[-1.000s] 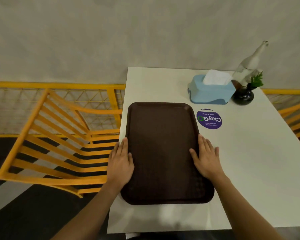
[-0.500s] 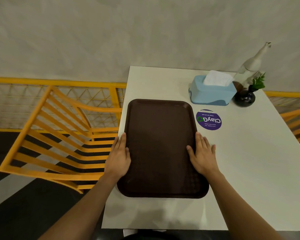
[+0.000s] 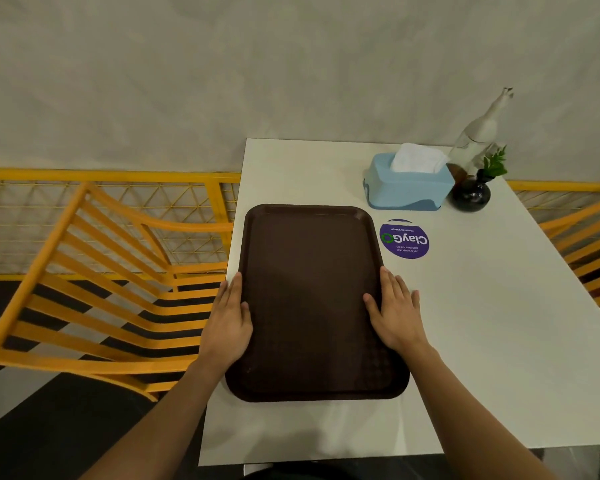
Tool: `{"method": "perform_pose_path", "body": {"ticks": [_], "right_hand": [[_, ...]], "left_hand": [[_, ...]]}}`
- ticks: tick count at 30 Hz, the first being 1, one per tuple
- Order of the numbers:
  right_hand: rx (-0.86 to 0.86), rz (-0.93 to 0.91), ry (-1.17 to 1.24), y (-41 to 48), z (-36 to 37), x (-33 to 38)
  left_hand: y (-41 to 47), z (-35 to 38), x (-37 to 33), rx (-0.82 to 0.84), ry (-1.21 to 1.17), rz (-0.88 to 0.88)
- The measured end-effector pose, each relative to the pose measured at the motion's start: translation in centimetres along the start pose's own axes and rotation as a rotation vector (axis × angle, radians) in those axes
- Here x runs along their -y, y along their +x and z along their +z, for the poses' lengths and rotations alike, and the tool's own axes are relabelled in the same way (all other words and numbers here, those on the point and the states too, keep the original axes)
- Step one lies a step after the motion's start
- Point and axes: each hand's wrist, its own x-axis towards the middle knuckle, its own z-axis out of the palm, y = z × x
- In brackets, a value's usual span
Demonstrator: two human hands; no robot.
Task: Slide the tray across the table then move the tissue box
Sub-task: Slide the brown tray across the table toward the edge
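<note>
Tray [image 3: 312, 299]: dark brown, empty, flat on the white surface [image 3: 482, 341] along its left edge, long axis running away from the person. Left hand [image 3: 227, 327]: flat on the tray's left rim, fingers [image 3: 234, 289] extended together, pressing rather than gripping. Right hand [image 3: 397, 313]: flat on the right rim, fingers likewise extended. Tissue box [image 3: 407, 183]: light blue, far right of the tray's far corner, apart from it, nearer the right hand. Beside it: vase [image 3: 470, 195], bottle [image 3: 478, 133]. Sticker [image 3: 404, 239]: just right of the tray. Slide judged under way; box untouched.
</note>
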Motion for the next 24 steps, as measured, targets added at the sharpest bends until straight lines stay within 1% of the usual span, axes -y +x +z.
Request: {"method": "perform_pose_path", "body": {"ticks": [4, 9, 13, 15, 17, 20, 24], "right_hand": [[-0.002, 0.009, 0.004, 0.0, -0.1, 0.1], [0.022, 0.016, 0.035, 0.0, -0.5, 0.0], [0.027, 0.002, 0.149, 0.3, -1.2, -0.6], [0.008, 0.03, 0.241, 0.3, -1.6, -1.0], [-0.02, 0.073, 0.302, 0.1, -2.0, -1.5], [-0.059, 0.099, 0.335, -0.2, -2.6, -2.5], [-0.096, 0.125, 0.344, 0.0, -3.7, -3.9]], "left_hand": [[-0.1, -0.2, -0.1, 0.003, -0.018, -0.002], [-0.1, -0.6, -0.1, 0.053, -0.076, -0.023], [0.1, -1.4, 0.3, 0.115, -0.147, -0.001], [0.4, -2.0, 0.4, 0.131, -0.184, 0.019], [0.6, -2.5, 0.4, 0.105, -0.2, 0.037], [1.1, -2.8, -0.4, 0.013, -0.182, 0.04], [2.7, -2.3, -2.8, -0.083, -0.048, 0.133]]}}
